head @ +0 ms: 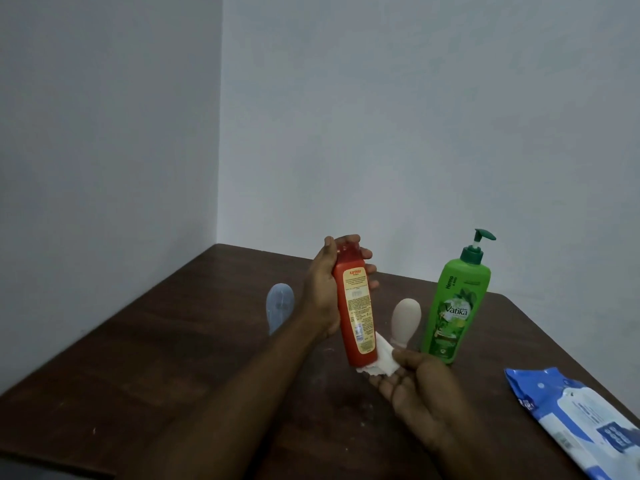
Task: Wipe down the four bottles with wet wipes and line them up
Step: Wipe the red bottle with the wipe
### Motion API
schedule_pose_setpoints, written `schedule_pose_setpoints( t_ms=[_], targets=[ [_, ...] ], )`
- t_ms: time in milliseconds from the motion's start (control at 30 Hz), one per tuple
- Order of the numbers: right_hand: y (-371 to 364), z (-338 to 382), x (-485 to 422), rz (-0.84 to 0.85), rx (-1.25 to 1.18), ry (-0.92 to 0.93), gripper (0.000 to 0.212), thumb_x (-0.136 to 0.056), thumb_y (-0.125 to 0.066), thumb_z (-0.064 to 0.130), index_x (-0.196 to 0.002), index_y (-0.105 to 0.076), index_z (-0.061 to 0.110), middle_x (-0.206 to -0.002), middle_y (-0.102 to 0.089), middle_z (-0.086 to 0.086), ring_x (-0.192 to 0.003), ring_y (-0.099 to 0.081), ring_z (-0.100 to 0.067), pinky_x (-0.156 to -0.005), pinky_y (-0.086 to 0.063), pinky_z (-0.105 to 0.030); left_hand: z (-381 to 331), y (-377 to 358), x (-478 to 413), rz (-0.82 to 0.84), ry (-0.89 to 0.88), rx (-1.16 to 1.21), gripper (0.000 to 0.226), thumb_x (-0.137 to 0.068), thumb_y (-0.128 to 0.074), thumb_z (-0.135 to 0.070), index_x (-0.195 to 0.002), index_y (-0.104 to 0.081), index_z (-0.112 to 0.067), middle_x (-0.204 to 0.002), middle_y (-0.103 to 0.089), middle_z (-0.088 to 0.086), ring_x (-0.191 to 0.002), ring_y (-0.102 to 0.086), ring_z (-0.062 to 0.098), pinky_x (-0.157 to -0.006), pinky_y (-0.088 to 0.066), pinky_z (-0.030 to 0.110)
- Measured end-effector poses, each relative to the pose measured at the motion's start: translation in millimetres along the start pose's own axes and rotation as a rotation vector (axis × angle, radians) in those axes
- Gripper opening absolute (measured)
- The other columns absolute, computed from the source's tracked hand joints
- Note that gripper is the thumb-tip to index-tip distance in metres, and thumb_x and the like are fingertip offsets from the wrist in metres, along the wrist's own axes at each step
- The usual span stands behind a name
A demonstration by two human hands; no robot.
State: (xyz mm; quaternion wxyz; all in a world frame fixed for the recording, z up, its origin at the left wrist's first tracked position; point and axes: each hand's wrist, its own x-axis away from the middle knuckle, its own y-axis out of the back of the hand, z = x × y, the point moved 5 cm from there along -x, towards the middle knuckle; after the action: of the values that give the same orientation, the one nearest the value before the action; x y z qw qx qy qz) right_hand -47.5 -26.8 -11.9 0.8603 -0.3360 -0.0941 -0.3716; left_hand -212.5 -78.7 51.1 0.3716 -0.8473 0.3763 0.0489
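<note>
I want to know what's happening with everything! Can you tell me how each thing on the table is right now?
Red plastic bottle: lifted, tilted, gripped near its cap by the left hand.
White wet wipe: pressed to the red bottle's base by the right hand.
Green pump bottle: standing upright.
Beige oval bottle: on the table, untouched.
Pale blue bottle: on the table, untouched.
Blue wipes pack: lying flat.

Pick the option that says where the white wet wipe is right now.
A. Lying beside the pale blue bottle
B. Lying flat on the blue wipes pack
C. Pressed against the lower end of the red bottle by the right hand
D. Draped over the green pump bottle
C: the wet wipe sits in the right hand against the lower end of the red bottle, which the left hand grips near its cap.
</note>
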Motion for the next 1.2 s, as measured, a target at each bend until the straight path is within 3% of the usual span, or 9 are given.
schedule_pose_setpoints(
  t_ms=[133,233,433,600,733,867,933,1033,1200],
  targets=[
    [-1.0,-17.6,8.4,-0.024,-0.251,-0.098,0.036,-0.105,-0.037,0.001,-0.136,-0.046,-0.015,-0.125,-0.06,-0.038,-0.129,-0.054,-0.05,-0.112,-0.041,-0.058,-3.9,-11.0,7.0,0.054,-0.16,-0.078,0.051,-0.109,-0.035,-0.042,-0.132,-0.057,-0.002,-0.105,-0.07,0.015,-0.09,-0.07,0.031,-0.076,-0.06,0.042],
    [-2.8,-27.1,14.3,0.017,-0.3,-0.119,0.036,-0.104,-0.039,0.001,-0.136,-0.046,-0.014,-0.124,-0.059,-0.038,-0.13,-0.053,-0.049,-0.111,-0.04,-0.056,-9.1,-12.8,7.7,0.092,-0.203,-0.077,0.051,-0.104,-0.036,-0.043,-0.129,-0.059,-0.005,-0.106,-0.069,0.018,-0.089,-0.07,0.032,-0.077,-0.059,0.042],
    [2.6,-20.0,5.9,-0.036,-0.354,-0.148,0.043,-0.101,-0.041,0.001,-0.142,-0.045,-0.012,-0.133,-0.059,-0.036,-0.128,-0.055,-0.05,-0.114,-0.041,-0.058,-8.4,-16.8,10.9,0.135,-0.176,-0.083,0.049,-0.106,-0.034,-0.041,-0.125,-0.063,-0.007,-0.104,-0.068,0.019,-0.089,-0.068,0.034,-0.076,-0.059,0.043],
    [-4.1,-27.9,17.5,0.031,-0.291,-0.196,0.036,-0.102,-0.039,0.001,-0.133,-0.046,-0.016,-0.13,-0.059,-0.04,-0.125,-0.056,-0.052,-0.108,-0.043,-0.057,-13.9,-15.1,8.3,0.151,-0.169,-0.036,0.052,-0.106,-0.035,-0.043,-0.127,-0.061,-0.004,-0.104,-0.067,0.019,-0.088,-0.068,0.033,-0.075,-0.059,0.043],
    [-0.2,-13.6,11.8,-0.013,-0.341,-0.128,0.039,-0.102,-0.04,-0.001,-0.139,-0.045,-0.012,-0.136,-0.057,-0.037,-0.128,-0.054,-0.05,-0.112,-0.041,-0.057,-10.5,-17.5,7.0,0.175,-0.11,0.008,0.054,-0.105,-0.037,-0.045,-0.129,-0.059,-0.003,-0.104,-0.066,0.02,-0.087,-0.067,0.032,-0.075,-0.059,0.042],
    [-4.3,-25.0,18.0,0.113,-0.275,-0.176,0.031,-0.102,-0.036,0.0,-0.122,-0.047,-0.02,-0.108,-0.065,-0.045,-0.108,-0.06,-0.054,-0.104,-0.044,-0.057,-8.1,-15.5,7.7,0.189,-0.068,0.003,0.055,-0.105,-0.037,-0.047,-0.128,-0.061,-0.004,-0.104,-0.067,0.02,-0.087,-0.068,0.033,-0.075,-0.058,0.043],
    [-0.7,-25.2,17.4,0.124,-0.23,-0.188,0.033,-0.101,-0.036,0.001,-0.123,-0.046,-0.021,-0.111,-0.064,-0.046,-0.109,-0.061,-0.055,-0.105,-0.044,-0.058,-10.0,-16.3,8.3,0.195,-0.054,0.028,0.057,-0.105,-0.037,-0.048,-0.129,-0.061,-0.002,-0.103,-0.068,0.019,-0.086,-0.069,0.031,-0.075,-0.059,0.042],
    [9.2,-8.8,3.9,0.027,-0.167,-0.074,0.039,-0.102,-0.04,0.003,-0.136,-0.047,-0.016,-0.126,-0.063,-0.038,-0.115,-0.062,-0.049,-0.107,-0.046,-0.057,-9.5,-21.6,11.4,0.214,-0.013,0.041,0.06,-0.102,-0.037,-0.051,-0.125,-0.064,-0.002,-0.1,-0.069,0.018,-0.083,-0.069,0.029,-0.075,-0.058,0.041],
    [1.3,9.8,-6.7,-0.02,0.03,0.153,0.033,-0.102,-0.046,0.008,-0.13,-0.06,-0.003,-0.113,-0.075,-0.024,-0.104,-0.074,-0.036,-0.086,-0.059,-0.046,-1.4,-26.2,16.3,0.229,0.077,-0.061,0.067,-0.1,-0.039,-0.058,-0.124,-0.066,-0.002,-0.098,-0.07,0.02,-0.083,-0.069,0.03,-0.075,-0.059,0.041]
  ],
)
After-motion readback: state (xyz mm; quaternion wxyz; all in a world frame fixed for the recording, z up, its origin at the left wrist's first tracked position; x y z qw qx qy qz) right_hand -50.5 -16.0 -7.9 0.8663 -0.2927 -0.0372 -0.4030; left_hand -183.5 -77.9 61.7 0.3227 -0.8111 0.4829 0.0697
